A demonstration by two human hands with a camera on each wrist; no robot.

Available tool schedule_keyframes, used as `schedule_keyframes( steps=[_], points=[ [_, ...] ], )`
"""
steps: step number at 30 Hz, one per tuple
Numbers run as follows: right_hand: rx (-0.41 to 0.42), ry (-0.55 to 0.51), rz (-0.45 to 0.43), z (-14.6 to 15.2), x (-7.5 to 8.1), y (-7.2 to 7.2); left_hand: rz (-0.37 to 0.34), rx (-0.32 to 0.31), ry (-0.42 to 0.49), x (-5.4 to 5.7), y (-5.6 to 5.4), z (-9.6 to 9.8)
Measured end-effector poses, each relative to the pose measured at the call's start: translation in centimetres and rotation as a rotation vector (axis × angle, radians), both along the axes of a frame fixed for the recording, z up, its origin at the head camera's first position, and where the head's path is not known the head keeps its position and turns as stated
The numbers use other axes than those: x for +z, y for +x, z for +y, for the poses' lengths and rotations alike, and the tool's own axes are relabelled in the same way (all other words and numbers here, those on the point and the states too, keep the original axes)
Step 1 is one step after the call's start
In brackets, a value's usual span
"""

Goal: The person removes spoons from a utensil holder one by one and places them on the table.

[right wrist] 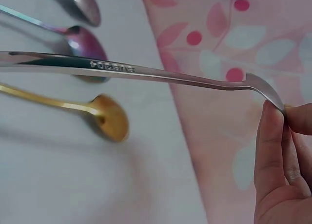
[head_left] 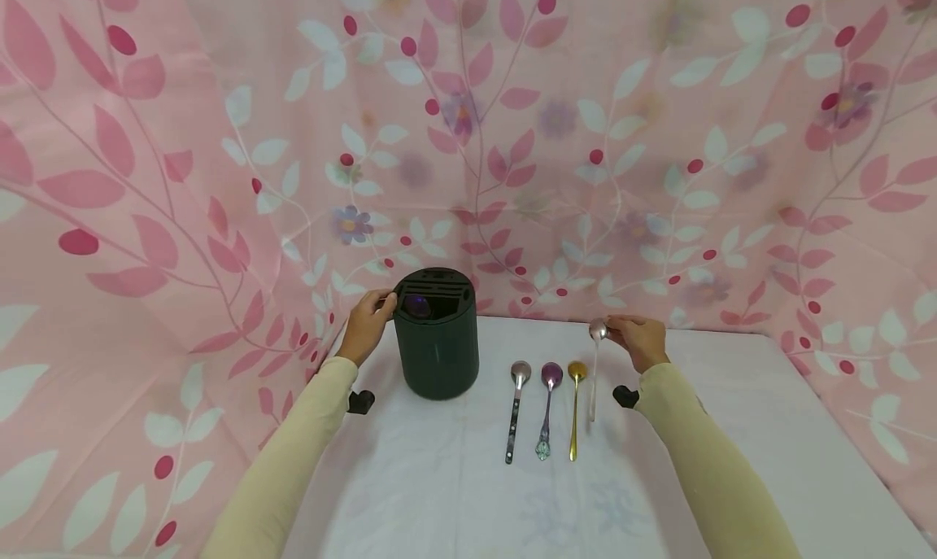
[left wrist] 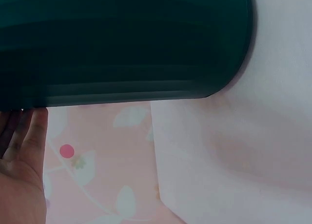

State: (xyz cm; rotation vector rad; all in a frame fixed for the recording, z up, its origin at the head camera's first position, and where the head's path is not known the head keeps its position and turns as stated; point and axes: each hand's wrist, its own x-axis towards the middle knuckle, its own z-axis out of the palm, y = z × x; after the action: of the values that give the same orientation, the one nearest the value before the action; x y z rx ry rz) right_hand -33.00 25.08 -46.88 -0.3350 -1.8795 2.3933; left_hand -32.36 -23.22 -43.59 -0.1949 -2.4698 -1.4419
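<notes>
A dark green cylindrical utensil holder (head_left: pixel 439 355) with a slotted black top stands upright on the white-covered table. At its left side, near the rim, my left hand (head_left: pixel 368 325) touches it; the left wrist view shows fairly straight fingers (left wrist: pixel 36 136) meeting the wall. A silver spoon (right wrist: pixel 195 80) is pinched between thumb and fingers of my right hand (head_left: pixel 640 341) by the tip of its bowl, its handle pointing toward me. Left of it lie a gold spoon (head_left: pixel 574 412), a purple spoon (head_left: pixel 551 374) with an ornate handle end, and a silver spoon with a dark spotted handle (head_left: pixel 514 421).
Inside the holder's opening shows a shiny purple rounded thing (head_left: pixel 418 304). A pink floral cloth (head_left: pixel 498 136) hangs behind and at both sides of the table (head_left: pixel 439 478). Black wrist mounts (head_left: pixel 361 402) sit by both cuffs.
</notes>
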Motion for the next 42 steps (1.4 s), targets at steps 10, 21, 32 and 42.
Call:
schedule_keyframes(
  steps=[10, 21, 32, 42],
  points=[
    [-0.062, 0.011, -0.127, 1.4, -3.2, 0.8, 0.012, -0.003, -0.003, 0.1, -0.2, -0.1],
    [-0.103, 0.091, -0.205, 1.7, -6.2, 1.4, 0.011, -0.005, 0.003, 0.1, -0.2, -0.1],
    [-0.115, 0.225, -0.233, 2.0, -7.6, 1.6, 0.008, -0.011, 0.008, -0.2, -0.2, -0.1],
    [-0.082, 0.495, -0.222, 2.8, -9.2, 1.6, 0.001, -0.016, 0.012, 0.0, 0.0, -0.1]
  ],
)
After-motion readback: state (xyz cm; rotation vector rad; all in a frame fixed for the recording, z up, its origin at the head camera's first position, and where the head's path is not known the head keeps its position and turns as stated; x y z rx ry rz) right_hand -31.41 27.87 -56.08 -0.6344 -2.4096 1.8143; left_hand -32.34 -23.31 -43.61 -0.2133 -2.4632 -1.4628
